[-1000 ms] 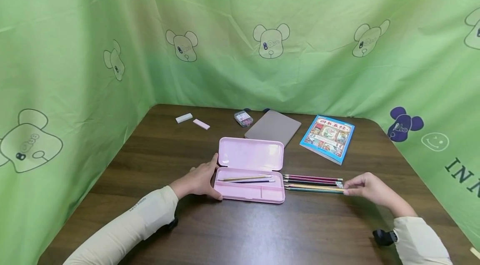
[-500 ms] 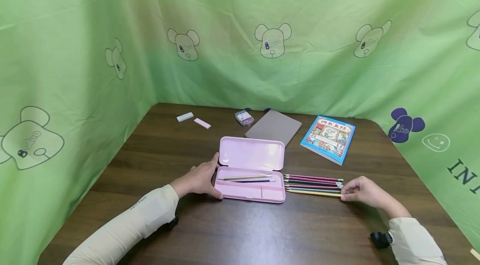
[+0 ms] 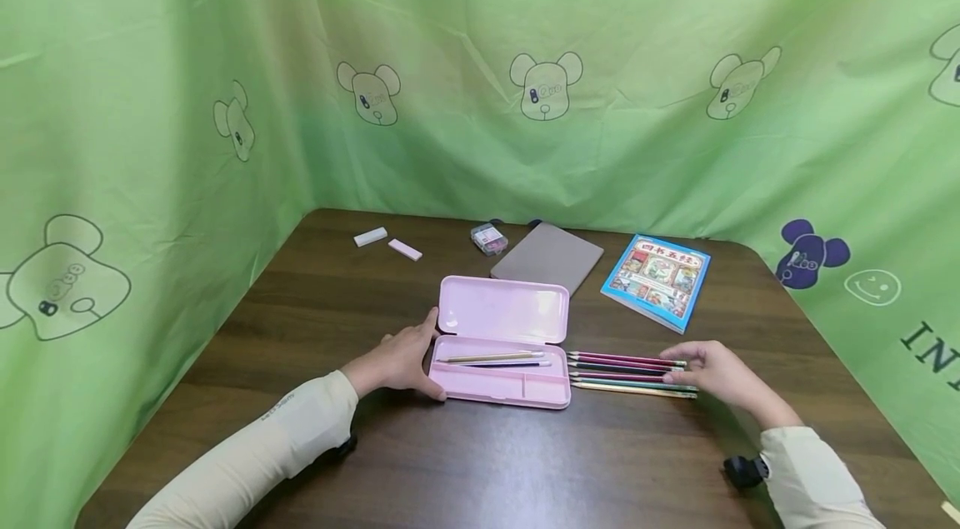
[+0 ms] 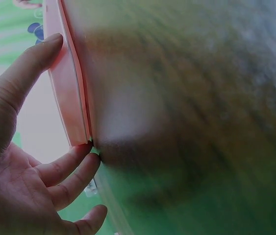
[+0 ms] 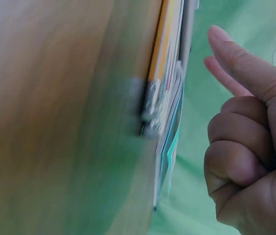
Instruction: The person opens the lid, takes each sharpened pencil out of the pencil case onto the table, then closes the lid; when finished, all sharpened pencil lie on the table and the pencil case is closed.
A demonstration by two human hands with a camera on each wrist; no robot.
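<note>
A pink pencil case (image 3: pixel 474 383) lies with its lid (image 3: pixel 504 309) raised and a few pencils (image 3: pixel 495 358) in its long compartment. My left hand (image 3: pixel 401 358) holds the case's left end, thumb at the front corner, index finger by the hinge side. In the left wrist view, the thumb presses the case's front wall (image 4: pixel 69 93). To the right of the case several pencils (image 3: pixel 622 375) lie side by side, a yellow pencil (image 3: pixel 637 389) nearest me. Over their eraser ends is my right hand (image 3: pixel 716 375), thumb and index finger apart, the other fingers curled in the right wrist view.
Behind the case lie a grey flat notebook (image 3: pixel 551 256) and a small clear box (image 3: pixel 489 239). A blue-edged book (image 3: pixel 657 281) is at the back right. Two small bars, one white (image 3: pixel 371 237) and one pink (image 3: pixel 406 249), sit at the back left.
My right hand has laid the yellow pencil at the front of the row and let go. It has then shifted left and back over the pencil ends. The left hand stays put.
</note>
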